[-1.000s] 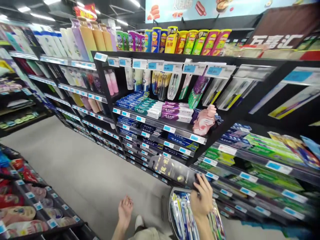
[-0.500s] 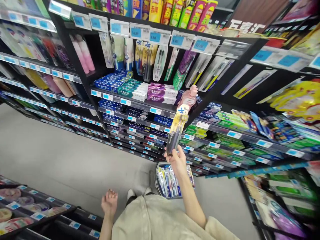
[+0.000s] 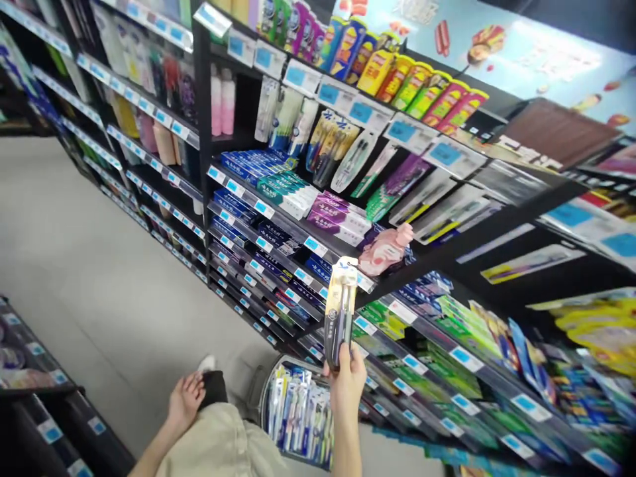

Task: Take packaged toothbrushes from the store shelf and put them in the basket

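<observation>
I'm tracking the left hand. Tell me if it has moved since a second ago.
Yes. The left hand has drawn back from over the bare floor onto the person's beige trouser knee, farther from the basket of toothbrushes.

Black-and-gold toothbrush pack (image 3: 340, 311), pink bottle (image 3: 385, 249), blue price labels (image 3: 316, 246), grey floor (image 3: 89, 278)

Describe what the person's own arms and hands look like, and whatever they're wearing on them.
Both forearms are bare: no sleeves reach them, and no gloves, watch or bracelet show. The left hand and right hand show no rings that I can make out, though the picture is soft. Beige clothing shows at the bottom edge, between the arms.
</observation>
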### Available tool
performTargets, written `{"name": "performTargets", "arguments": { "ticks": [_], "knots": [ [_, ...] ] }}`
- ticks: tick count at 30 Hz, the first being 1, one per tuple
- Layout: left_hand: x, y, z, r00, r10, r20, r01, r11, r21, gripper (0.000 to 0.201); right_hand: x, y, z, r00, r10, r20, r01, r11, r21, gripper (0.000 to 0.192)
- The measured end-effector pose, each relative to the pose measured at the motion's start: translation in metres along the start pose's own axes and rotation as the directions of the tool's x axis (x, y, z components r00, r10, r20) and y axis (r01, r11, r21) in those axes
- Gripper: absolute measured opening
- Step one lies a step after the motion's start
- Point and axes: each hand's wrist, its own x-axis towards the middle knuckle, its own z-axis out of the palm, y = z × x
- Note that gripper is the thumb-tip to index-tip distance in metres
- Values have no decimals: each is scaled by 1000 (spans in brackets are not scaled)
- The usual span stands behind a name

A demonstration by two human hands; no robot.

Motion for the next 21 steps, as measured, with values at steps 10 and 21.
{"name": "performTargets", "arguments": {
  "ticks": [10, 21],
  "knots": [
    [42, 54, 108, 989, -106, 100, 94, 989, 113, 27, 93, -47, 89, 960, -281, 13, 273, 923, -272, 46],
    [123, 194, 167, 980, 181, 87, -185, 982, 43, 33, 204, -135, 245, 753, -658, -9, 641, 737, -213, 37]
  ]
}}
